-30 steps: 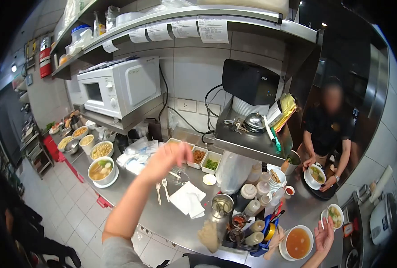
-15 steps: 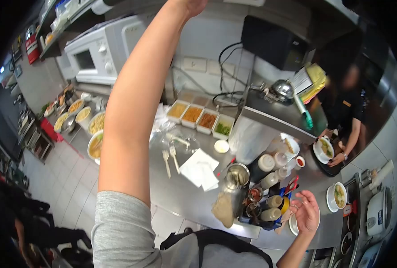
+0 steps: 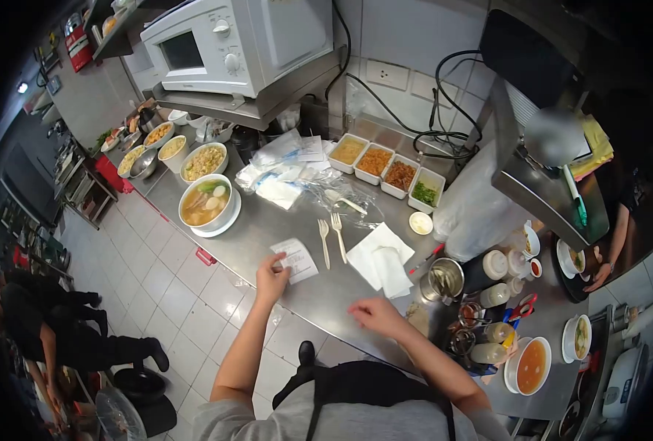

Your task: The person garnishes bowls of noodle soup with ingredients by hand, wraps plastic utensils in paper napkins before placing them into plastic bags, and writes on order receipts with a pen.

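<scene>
My left hand [image 3: 271, 279] pinches the edge of a printed paper slip [image 3: 298, 262] at the front edge of the steel counter. My right hand [image 3: 378, 316] hovers over the counter's front edge with its fingers curled and nothing visible in them. White napkins [image 3: 385, 266] lie just beyond it, a plastic fork [image 3: 338, 237] and a plastic spoon [image 3: 324, 242] to their left. To the left of the slip, a bowl of soup with greens and pale balls [image 3: 206, 203] rests on a white plate.
Tubs of toppings [image 3: 375, 160] line the counter's back, near a microwave [image 3: 209, 45] on a raised shelf. Sauce bottles [image 3: 494, 295] and a bowl of orange soup [image 3: 530, 366] stand at right. A co-worker's arm [image 3: 611, 250] reaches beside another bowl. Other people are at lower left.
My left arm has come down from high overhead, and its hand now grips the slip over the counter. My right hand has moved left from above the orange soup bowl, its fingers curling in.
</scene>
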Available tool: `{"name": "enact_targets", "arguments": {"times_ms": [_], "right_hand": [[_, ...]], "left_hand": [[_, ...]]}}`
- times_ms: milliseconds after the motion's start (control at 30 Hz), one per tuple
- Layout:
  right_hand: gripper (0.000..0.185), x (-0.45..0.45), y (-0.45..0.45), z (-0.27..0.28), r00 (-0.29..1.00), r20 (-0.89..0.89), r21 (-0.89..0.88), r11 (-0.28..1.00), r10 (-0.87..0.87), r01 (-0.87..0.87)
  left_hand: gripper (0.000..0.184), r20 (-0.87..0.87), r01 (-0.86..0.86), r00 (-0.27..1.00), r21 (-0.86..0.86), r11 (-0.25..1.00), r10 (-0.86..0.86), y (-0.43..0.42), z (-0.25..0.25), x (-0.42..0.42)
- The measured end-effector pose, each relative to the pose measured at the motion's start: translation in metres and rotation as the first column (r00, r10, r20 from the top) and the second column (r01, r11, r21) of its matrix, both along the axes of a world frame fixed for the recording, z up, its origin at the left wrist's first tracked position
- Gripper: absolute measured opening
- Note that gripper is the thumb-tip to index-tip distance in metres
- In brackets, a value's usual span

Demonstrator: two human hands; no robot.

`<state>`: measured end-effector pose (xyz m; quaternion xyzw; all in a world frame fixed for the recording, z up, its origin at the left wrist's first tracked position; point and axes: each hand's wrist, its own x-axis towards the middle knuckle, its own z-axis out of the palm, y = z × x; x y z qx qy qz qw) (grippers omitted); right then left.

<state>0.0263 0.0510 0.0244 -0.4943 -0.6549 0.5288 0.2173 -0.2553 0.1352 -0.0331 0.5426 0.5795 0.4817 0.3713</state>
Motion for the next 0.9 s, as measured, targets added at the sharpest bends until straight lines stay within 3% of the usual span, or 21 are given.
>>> {"name": "enact_targets", "arguments": {"times_ms": [67, 133, 200, 300, 367, 433, 500, 600, 633, 733, 867, 900], "right_hand": [[0.019, -0.032, 0.041, -0.017, 0.982, 0.165, 0.247, 0.968, -0.096, 0.053], [0.015, -0.061, 0.081, -0.042, 0.946, 0.200, 0.438, 0.887, -0.255, 0.147], [0.015, -0.083, 0.102, -0.048, 0.888, 0.225, 0.527, 0.816, -0.402, 0.236], [0.014, -0.077, 0.113, -0.013, 0.792, 0.234, 0.486, 0.774, -0.563, 0.406], [0.017, -0.016, 0.131, -0.042, 0.521, 0.368, 0.577, 0.629, -0.770, 0.521], [0.018, 0.024, 0.117, 0.001, 0.327, 0.661, 0.430, 0.699, -0.675, 0.572], [0.026, 0.061, 0.121, -0.022, 0.239, 0.795, 0.344, 0.739, -0.557, 0.580], [0.032, 0.070, 0.132, -0.058, 0.138, 0.767, 0.452, 0.681, -0.626, 0.576], [0.037, 0.071, 0.137, -0.056, 0.167, 0.751, 0.405, 0.646, -0.639, 0.647], [0.035, 0.068, 0.133, -0.040, 0.187, 0.746, 0.408, 0.661, -0.639, 0.630], [0.021, 0.083, 0.133, -0.027, 0.326, 0.767, 0.393, 0.807, -0.552, 0.441], [0.020, 0.078, 0.127, -0.019, 0.480, 0.594, 0.312, 0.736, -0.645, 0.601]], "left_hand": [[0.042, -0.331, 0.029, 0.944, 0.127, 0.991, 0.015, 0.005, -0.014, -0.021], [0.043, -0.640, 0.107, 0.768, 0.160, 0.981, 0.021, 0.002, 0.000, -0.028], [0.044, -0.647, 0.209, 0.762, 0.213, 0.954, -0.022, 0.011, -0.005, -0.042], [0.042, -0.677, 0.302, 0.731, 0.212, 0.930, -0.083, 0.018, 0.002, -0.050], [0.043, -0.683, 0.326, 0.724, 0.219, 0.920, -0.093, 0.021, 0.004, -0.049], [0.044, -0.687, 0.341, 0.719, 0.212, 0.916, -0.108, 0.022, 0.009, -0.052], [0.045, -0.688, 0.349, 0.717, 0.222, 0.911, -0.107, 0.024, 0.009, -0.055], [0.046, -0.669, 0.350, 0.734, 0.221, 0.910, -0.120, 0.025, 0.006, -0.057], [0.046, -0.662, 0.346, 0.740, 0.226, 0.911, -0.117, 0.025, 0.006, -0.057], [0.048, -0.654, 0.350, 0.747, 0.234, 0.907, -0.120, 0.026, 0.005, -0.060], [0.059, -0.621, 0.357, 0.771, 0.239, 0.903, -0.141, 0.027, 0.005, -0.064], [0.062, -0.600, 0.349, 0.787, 0.240, 0.906, -0.145, 0.027, 0.005, -0.064]]}}
